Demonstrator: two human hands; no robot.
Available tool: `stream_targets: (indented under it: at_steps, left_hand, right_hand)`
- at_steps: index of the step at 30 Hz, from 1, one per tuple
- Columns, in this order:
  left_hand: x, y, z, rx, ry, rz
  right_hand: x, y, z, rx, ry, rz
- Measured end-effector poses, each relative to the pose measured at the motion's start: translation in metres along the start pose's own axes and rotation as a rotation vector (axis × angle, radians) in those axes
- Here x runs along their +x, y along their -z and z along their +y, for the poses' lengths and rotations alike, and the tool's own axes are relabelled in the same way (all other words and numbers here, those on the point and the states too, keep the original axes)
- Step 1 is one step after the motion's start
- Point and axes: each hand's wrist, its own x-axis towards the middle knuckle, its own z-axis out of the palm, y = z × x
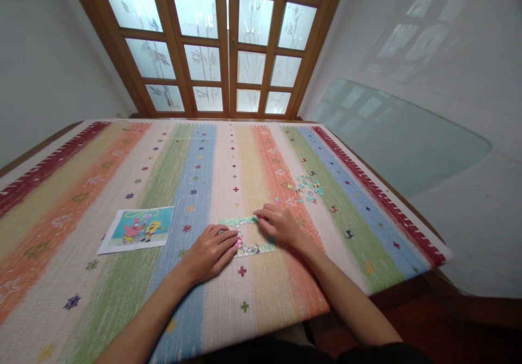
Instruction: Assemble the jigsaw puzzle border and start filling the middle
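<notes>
A partly joined jigsaw puzzle (pixel 256 250) lies on the striped tablecloth in front of me, its border strips framing a gap where the cloth shows through. My left hand (pixel 215 250) rests palm down over the puzzle's left side, fingers laid out flat and covering some of its pieces. At the upper right end of the top strip is my right hand (pixel 279 223), with thumb and fingers drawn together on a small puzzle piece (pixel 255 218), mostly hidden by the fingertips. Part of the right border is hidden under this hand.
Several loose puzzle pieces (pixel 312 185) lie in a scattered pile at the right. A printed reference picture (pixel 141 227) with cartoon figures lies at the left. The striped tablecloth (pixel 163 282) covers the table; a glass-paned wooden door (pixel 228 43) stands behind its far edge.
</notes>
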Motion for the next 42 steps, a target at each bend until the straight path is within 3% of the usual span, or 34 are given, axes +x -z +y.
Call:
stream_targets:
  at_steps: [9, 15, 19, 27, 33, 42]
  left_hand:
    - [-0.003, -0.003, -0.003, -0.023, -0.030, 0.032]
    - [-0.004, -0.003, -0.003, -0.027, -0.029, 0.061]
    - [-0.006, -0.002, -0.008, -0.025, 0.011, 0.084]
    - [-0.009, 0.005, -0.020, 0.049, 0.102, 0.152]
    - [-0.016, -0.002, -0.030, 0.138, 0.213, 0.207]
    - [-0.031, -0.014, -0.044, 0.160, 0.399, 0.095]
  right_hand:
    - [-0.009, 0.072, 0.102, -0.158, -0.503, 0.290]
    - [-0.033, 0.088, 0.145, -0.234, -0.695, 0.368]
    - [-0.045, 0.085, 0.151, -0.250, -0.722, 0.361]
    - [-0.052, 0.083, 0.148, -0.236, -0.639, 0.244]
    - [-0.052, 0.080, 0.150, -0.302, -0.632, 0.224]
    - [-0.051, 0.077, 0.151, -0.459, -0.729, 0.192]
